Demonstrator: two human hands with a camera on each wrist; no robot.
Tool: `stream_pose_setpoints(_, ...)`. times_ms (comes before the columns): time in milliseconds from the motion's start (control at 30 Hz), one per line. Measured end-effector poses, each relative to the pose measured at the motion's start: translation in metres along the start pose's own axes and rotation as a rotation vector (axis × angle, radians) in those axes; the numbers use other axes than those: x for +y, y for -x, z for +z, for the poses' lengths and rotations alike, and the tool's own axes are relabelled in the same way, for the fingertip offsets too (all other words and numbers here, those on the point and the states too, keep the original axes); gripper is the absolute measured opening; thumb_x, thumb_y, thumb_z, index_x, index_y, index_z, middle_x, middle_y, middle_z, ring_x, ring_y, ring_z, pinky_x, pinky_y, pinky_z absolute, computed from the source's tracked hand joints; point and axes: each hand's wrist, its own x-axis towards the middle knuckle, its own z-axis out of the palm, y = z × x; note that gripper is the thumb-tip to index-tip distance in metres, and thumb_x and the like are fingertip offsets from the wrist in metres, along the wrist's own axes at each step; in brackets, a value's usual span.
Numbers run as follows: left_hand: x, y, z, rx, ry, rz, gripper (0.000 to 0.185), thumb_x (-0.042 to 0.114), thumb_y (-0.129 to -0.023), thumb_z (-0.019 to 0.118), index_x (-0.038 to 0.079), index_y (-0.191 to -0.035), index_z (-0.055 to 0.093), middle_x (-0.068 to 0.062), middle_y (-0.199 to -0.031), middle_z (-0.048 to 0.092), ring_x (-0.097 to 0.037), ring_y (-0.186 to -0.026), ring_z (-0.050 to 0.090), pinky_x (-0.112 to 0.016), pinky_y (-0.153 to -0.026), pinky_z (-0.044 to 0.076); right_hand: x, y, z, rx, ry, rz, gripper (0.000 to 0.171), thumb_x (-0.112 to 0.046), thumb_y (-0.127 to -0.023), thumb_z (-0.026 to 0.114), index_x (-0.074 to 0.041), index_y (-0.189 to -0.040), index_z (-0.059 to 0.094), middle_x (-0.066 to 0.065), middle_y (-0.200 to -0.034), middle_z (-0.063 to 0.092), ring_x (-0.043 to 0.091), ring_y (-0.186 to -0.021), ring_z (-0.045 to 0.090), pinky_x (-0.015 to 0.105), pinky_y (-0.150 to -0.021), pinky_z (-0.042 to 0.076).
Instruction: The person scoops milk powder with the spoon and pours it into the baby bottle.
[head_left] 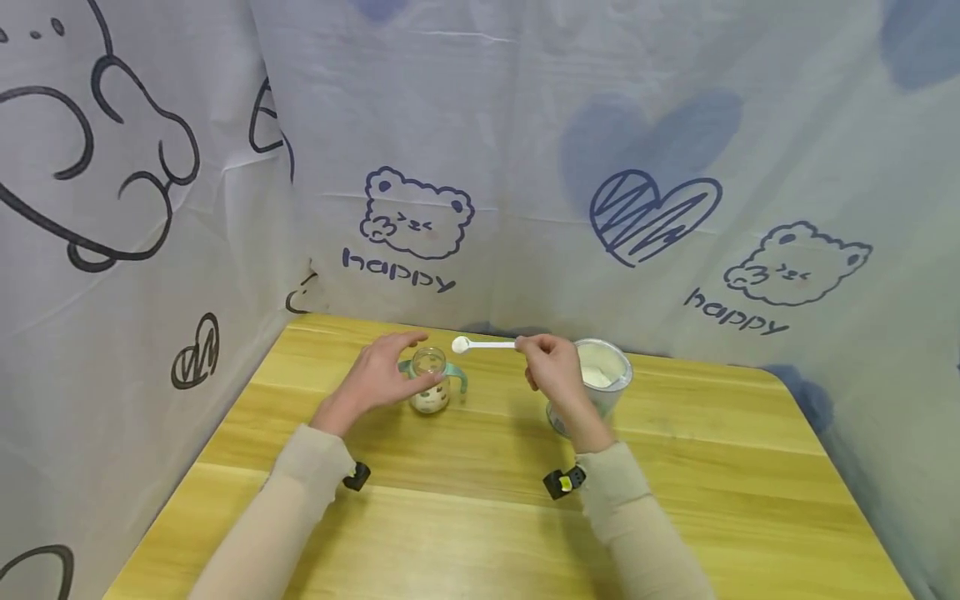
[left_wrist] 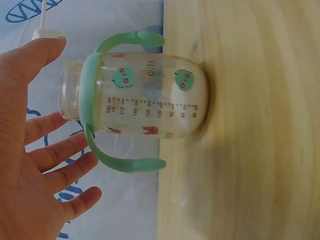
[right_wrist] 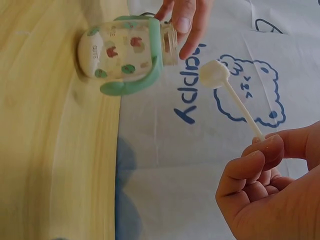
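Right hand [head_left: 553, 367] pinches spoon [head_left: 480, 344]; bottle [left_wrist: 145, 97] reads "CUTE".

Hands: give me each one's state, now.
Left hand: open, fingers straight around the baby bottle.
Right hand: pinching the white scoop, powder in it.

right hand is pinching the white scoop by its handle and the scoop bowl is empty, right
Not quite: the right hand does pinch the white scoop by its handle, but the scoop bowl is heaped with white powder, as the right wrist view shows.
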Motion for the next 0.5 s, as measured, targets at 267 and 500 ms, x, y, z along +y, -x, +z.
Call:
stream_pose_setpoints(267,-0.007,0.001,0.005,-0.036,0.004,-0.036,0.085,0.063,-0.089,0.075,0.013,-0.154,0.052,-0.016,-0.157,0.054,-0.041,-0.147,0.049,-0.062,-0.123,0.037,0.001,-0.002,0.011,-0.024,-0.030,0.005,0.023,-0.021,-0.103,0.065,0.000,-0.101,0.074,-0.002,-0.075,0.057,0.009,-0.051,0.045,0.023,-0.053,0.039)
stream_pose_setpoints(500,-0.009,0.004,0.008,-0.069,0.037,-0.070,0.084,0.060,-0.091,0.075,0.012,-0.156,0.050,-0.019,-0.157,0.053,-0.042,-0.144,0.051,-0.062,-0.121,0.040,0.003,-0.003,0.022,-0.026,-0.002,-0.015,0.022,-0.020,-0.101,0.066,0.000,-0.100,0.075,-0.004,-0.064,0.054,0.009,-0.048,0.047,0.023,-0.049,0.040)
